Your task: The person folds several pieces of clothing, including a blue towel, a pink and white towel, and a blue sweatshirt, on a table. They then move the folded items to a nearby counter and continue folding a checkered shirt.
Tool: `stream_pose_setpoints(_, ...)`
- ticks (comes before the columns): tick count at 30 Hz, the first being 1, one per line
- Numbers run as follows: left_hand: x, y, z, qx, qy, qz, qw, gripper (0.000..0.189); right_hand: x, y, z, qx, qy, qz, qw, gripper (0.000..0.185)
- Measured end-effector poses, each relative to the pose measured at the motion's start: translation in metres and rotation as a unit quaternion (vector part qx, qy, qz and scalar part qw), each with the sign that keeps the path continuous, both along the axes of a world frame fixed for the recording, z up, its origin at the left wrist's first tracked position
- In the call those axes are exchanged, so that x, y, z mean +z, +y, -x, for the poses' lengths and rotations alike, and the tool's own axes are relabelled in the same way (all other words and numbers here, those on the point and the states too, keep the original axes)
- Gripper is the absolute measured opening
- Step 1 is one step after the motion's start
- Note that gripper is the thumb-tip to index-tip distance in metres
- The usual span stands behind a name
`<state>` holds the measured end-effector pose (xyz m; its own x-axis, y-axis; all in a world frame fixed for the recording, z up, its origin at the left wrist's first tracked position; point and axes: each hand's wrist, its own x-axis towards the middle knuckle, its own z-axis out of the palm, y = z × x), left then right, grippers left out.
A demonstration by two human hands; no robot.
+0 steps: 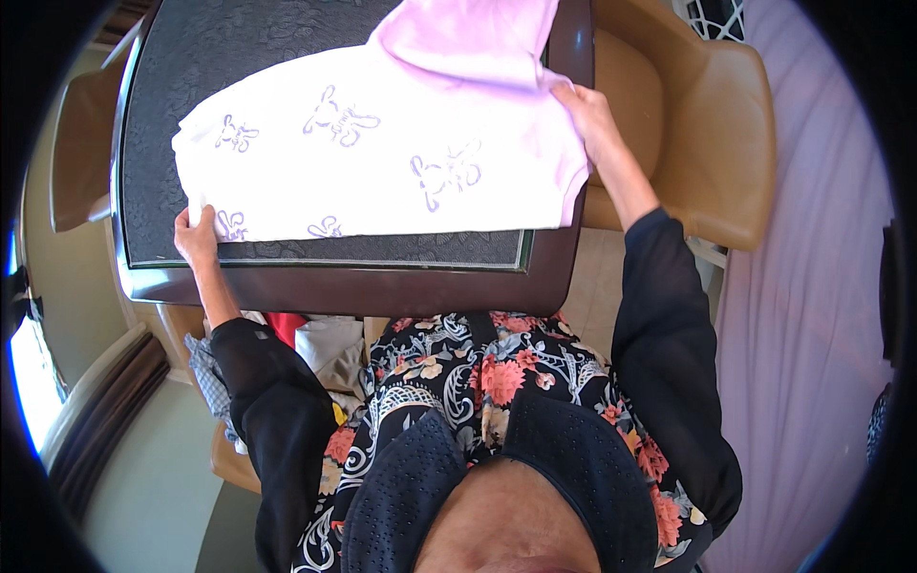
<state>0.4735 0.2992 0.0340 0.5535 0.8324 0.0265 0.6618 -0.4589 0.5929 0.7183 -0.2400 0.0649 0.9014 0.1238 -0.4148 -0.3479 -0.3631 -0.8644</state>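
A white garment with purple cartoon prints [372,165] lies folded across the dark tabletop, its straight edge towards me. My left hand [197,235] pinches its near left corner between thumb and fingers. At the far right, my right hand [589,118] grips the garment's edge where the white part meets a pink part [469,43]. That pink fabric, possibly a hood or sleeve, extends away from me past the top of the view. A pink band runs along the right end. My right fingers are partly hidden by the cloth.
The table [401,286] has a glossy brown rim around a dark patterned cover. Tan chairs stand at the right [731,143] and left [89,143]. Clothes [329,347] are piled on a seat below the near edge. A pale purple curtain [795,308] hangs at the right.
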Motion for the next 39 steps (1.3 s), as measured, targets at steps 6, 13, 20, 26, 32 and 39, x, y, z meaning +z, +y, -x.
stream_pose_setpoints(6, 0.001, 0.01, 0.012, 0.02, -0.046, 0.107, 0.993, 0.043, 0.01, -0.02, -0.014, 0.031, -0.16, 0.273, 0.948, 0.016)
stream_pose_setpoints(13, 0.004, 0.015, 0.025, 0.136, -0.117, 0.382, 0.907, 0.05, 0.038, -0.041, 0.104, 0.362, -0.511, 0.286, 0.725, 0.024)
stream_pose_setpoints(20, 0.0, 0.009, 0.006, 0.127, -0.216, 0.33, 0.91, 0.027, 0.022, -0.027, 0.117, 0.339, -0.525, 0.262, 0.736, 0.026)
stream_pose_setpoints(26, 0.023, 0.021, 0.047, 0.079, -0.263, 0.284, 0.919, 0.022, 0.067, -0.055, 0.136, 0.346, -0.52, 0.22, 0.749, 0.017)
stream_pose_setpoints(32, 0.018, -0.001, 0.096, 0.146, 0.014, 0.071, 0.987, 0.054, 0.063, -0.061, 0.194, 0.52, -0.225, 0.171, 0.806, 0.015)
stream_pose_setpoints(39, 0.058, -0.122, 0.051, -0.139, -0.096, -0.222, 0.96, 0.03, 0.052, -0.017, 0.15, 0.287, -0.436, 0.144, 0.841, 0.021)
